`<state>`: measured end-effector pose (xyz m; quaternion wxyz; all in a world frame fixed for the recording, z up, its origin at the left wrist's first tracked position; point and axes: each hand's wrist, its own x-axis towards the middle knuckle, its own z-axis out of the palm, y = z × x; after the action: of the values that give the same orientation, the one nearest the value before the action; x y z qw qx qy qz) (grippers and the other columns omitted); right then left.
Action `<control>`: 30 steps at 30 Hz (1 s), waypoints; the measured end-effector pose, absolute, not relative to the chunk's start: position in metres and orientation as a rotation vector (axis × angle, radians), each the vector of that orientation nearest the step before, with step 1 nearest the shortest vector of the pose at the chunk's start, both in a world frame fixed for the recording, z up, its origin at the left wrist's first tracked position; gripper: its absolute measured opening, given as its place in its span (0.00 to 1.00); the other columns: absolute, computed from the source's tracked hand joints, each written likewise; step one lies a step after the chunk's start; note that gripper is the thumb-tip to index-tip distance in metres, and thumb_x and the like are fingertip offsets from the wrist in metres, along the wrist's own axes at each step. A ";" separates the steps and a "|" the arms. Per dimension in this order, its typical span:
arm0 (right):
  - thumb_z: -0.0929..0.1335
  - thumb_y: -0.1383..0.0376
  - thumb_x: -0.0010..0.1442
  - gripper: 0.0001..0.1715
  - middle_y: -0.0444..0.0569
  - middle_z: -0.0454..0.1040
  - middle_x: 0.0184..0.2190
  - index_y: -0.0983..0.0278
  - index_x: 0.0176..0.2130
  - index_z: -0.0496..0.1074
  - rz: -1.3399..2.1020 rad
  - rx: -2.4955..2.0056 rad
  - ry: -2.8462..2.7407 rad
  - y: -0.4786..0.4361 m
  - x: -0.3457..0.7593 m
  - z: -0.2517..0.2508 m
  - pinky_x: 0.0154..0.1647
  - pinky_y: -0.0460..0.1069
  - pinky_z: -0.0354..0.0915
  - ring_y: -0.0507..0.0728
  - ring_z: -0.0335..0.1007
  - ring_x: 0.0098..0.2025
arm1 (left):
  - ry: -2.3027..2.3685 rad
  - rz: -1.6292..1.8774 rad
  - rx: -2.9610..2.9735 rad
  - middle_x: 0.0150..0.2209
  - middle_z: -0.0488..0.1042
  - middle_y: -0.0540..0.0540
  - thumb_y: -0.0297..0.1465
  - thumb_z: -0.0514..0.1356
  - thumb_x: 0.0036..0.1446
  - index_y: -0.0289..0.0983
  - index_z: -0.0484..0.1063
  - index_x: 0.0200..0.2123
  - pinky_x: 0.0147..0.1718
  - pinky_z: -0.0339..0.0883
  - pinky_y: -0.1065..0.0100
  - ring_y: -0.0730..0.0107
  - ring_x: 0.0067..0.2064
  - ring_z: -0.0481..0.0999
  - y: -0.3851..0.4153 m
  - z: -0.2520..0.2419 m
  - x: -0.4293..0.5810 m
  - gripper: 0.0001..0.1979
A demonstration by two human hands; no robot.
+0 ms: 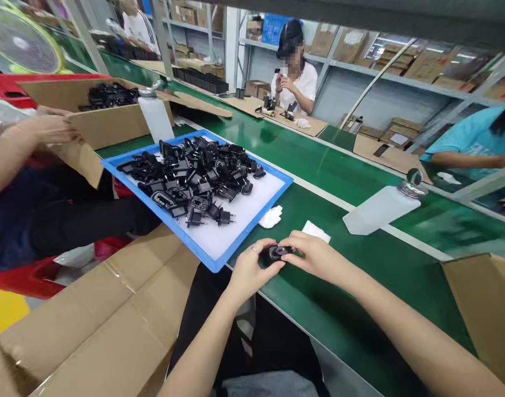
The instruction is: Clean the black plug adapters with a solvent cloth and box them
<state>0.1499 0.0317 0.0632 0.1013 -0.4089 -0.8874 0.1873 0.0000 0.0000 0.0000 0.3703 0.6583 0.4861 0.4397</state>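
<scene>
Left hand [252, 268]: fingers wrapped on a black plug adapter [275, 255]
Right hand [314, 256]: fingertips on the same adapter
Grip: both closed, holding it between them
Adapter position: over the green tabletop [339, 292], just beside the corner of a blue tray [256, 222]
Tray: piled with black plugs [194, 176]

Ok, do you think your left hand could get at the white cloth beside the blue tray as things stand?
Probably yes: the left hand is near the white cloth, with only green belt between them, though it is holding a black plug with the right hand.
</scene>
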 end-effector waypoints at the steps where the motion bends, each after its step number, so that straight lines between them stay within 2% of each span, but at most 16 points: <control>1: 0.64 0.69 0.50 0.07 0.44 0.63 0.26 0.65 0.34 0.66 0.539 -1.204 -2.614 0.031 0.150 0.064 0.26 0.43 0.59 0.50 0.61 0.27 | 1.234 1.153 1.636 0.39 0.70 0.47 0.33 0.57 0.42 0.35 0.64 0.39 0.41 0.62 0.70 0.72 0.40 0.68 0.001 -0.001 0.001 0.17; 5: 0.64 0.68 0.51 0.07 0.46 0.62 0.28 0.65 0.34 0.66 0.528 -1.218 -2.617 0.030 0.152 0.064 0.28 0.44 0.60 0.50 0.61 0.29 | 1.237 1.132 1.528 0.38 0.71 0.47 0.34 0.57 0.43 0.35 0.67 0.38 0.38 0.64 0.72 0.72 0.38 0.70 0.004 0.002 0.002 0.16; 8: 0.66 0.66 0.48 0.12 0.48 0.63 0.30 0.66 0.36 0.65 0.560 -1.269 -2.644 0.032 0.152 0.063 0.28 0.45 0.61 0.51 0.62 0.29 | 1.328 0.985 1.603 0.38 0.71 0.48 0.33 0.57 0.43 0.36 0.68 0.38 0.37 0.64 0.72 0.71 0.39 0.70 0.005 0.014 -0.002 0.15; 12: 0.69 0.64 0.44 0.13 0.47 0.64 0.28 0.67 0.32 0.67 0.535 -1.373 -2.670 0.037 0.149 0.064 0.26 0.46 0.60 0.53 0.63 0.28 | 1.515 0.644 1.874 0.38 0.72 0.46 0.32 0.57 0.43 0.37 0.69 0.37 0.38 0.63 0.68 0.65 0.40 0.69 0.009 0.041 -0.004 0.14; 15: 0.70 0.65 0.42 0.13 0.47 0.65 0.27 0.67 0.31 0.68 0.544 -1.406 -2.687 0.038 0.148 0.065 0.27 0.46 0.60 0.54 0.64 0.30 | 1.617 0.333 2.028 0.32 0.73 0.44 0.34 0.57 0.44 0.37 0.70 0.34 0.32 0.64 0.64 0.60 0.36 0.71 0.012 0.059 0.001 0.12; 19: 0.68 0.65 0.45 0.12 0.48 0.67 0.29 0.68 0.33 0.68 0.547 -1.378 -2.711 0.038 0.148 0.064 0.29 0.46 0.60 0.54 0.64 0.31 | 1.687 0.046 2.127 0.27 0.73 0.42 0.32 0.55 0.46 0.35 0.70 0.31 0.26 0.63 0.66 0.60 0.30 0.72 0.014 0.073 0.008 0.09; 22: 0.67 0.65 0.46 0.12 0.47 0.68 0.29 0.67 0.33 0.68 0.574 -1.372 -2.746 0.039 0.147 0.066 0.28 0.45 0.60 0.54 0.65 0.30 | 1.637 -0.026 2.156 0.26 0.73 0.42 0.33 0.55 0.46 0.35 0.70 0.29 0.26 0.62 0.67 0.60 0.30 0.72 0.017 0.077 0.009 0.09; 27: 0.70 0.65 0.41 0.09 0.45 0.68 0.24 0.67 0.25 0.68 0.650 -1.474 -2.763 0.044 0.142 0.072 0.23 0.44 0.58 0.53 0.64 0.26 | 1.606 -0.107 2.127 0.25 0.73 0.42 0.32 0.58 0.42 0.34 0.71 0.26 0.25 0.62 0.68 0.60 0.29 0.72 0.027 0.081 0.011 0.07; 30: 0.70 0.63 0.41 0.11 0.44 0.68 0.25 0.65 0.28 0.69 0.773 -1.444 -2.722 0.048 0.144 0.070 0.24 0.44 0.58 0.53 0.64 0.28 | 1.597 -0.107 2.101 0.27 0.73 0.40 0.35 0.56 0.44 0.34 0.71 0.28 0.26 0.62 0.66 0.57 0.31 0.71 0.027 0.081 0.010 0.11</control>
<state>0.1437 0.0483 0.0700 -0.0175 -0.4545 -0.8567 0.2432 0.0096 0.0267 0.0814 0.2475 0.7707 0.5859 -0.0393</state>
